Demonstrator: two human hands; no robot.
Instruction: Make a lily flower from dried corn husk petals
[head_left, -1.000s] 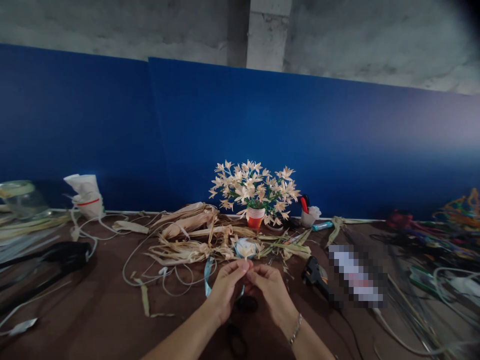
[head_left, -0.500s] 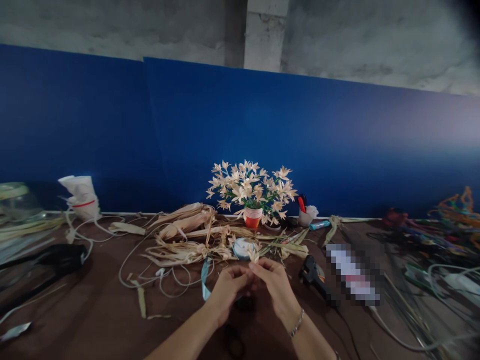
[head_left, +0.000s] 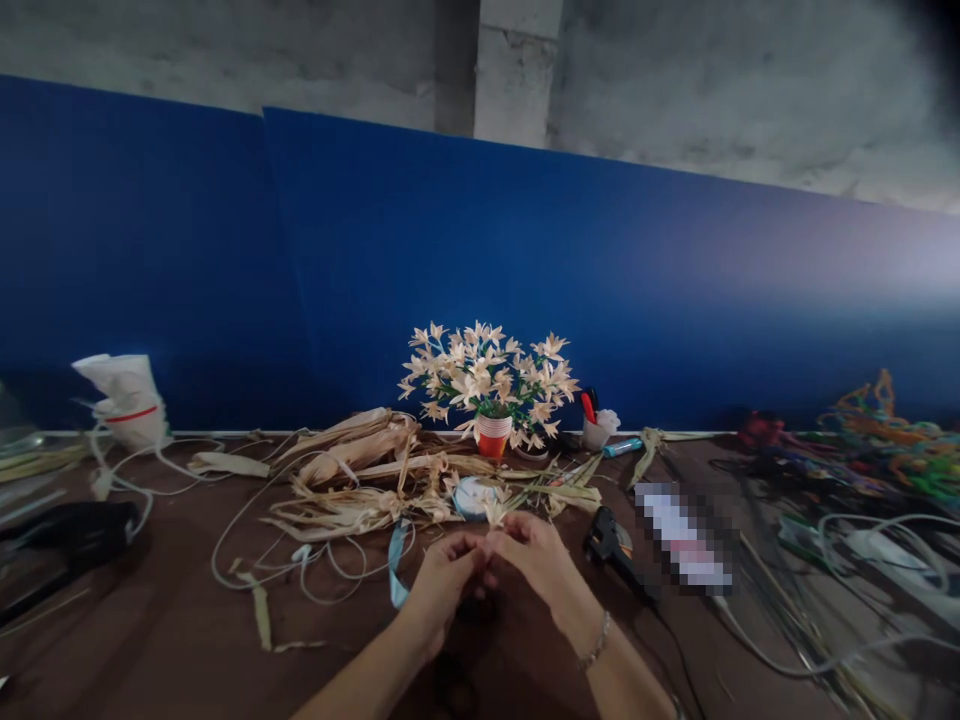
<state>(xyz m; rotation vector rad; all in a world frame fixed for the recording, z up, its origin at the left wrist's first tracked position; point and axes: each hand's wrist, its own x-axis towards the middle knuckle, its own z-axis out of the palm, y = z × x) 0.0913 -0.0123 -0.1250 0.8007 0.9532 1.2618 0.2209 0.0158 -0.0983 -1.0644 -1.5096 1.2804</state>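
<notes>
A small cream flower of dried husk [head_left: 495, 511] stands up from between my fingertips, low in the middle of the view. My right hand [head_left: 541, 562], with a bracelet at the wrist, is closed in a pinch at the base of this flower. Fingers curled, my left hand [head_left: 448, 582] meets it from the other side, closed on the flower's lower end, which the fingers mostly hide. Just beyond the fingertips lies a roll of pale blue ribbon [head_left: 472, 497], its loose end [head_left: 397, 565] trailing to the left.
Dried husks [head_left: 352, 460] lie in a heap behind my hands, before a potted bunch of husk flowers [head_left: 491, 375]. A black glue gun [head_left: 616, 550] and a blurred-out item [head_left: 682, 535] are to the right. White cable [head_left: 225, 540] loops at left; colourful cords [head_left: 892, 440] lie far right.
The view has turned a little to the right, so the things on the table appear further left. Both hands stay together at the flower, with a slight shift of the fingers.
</notes>
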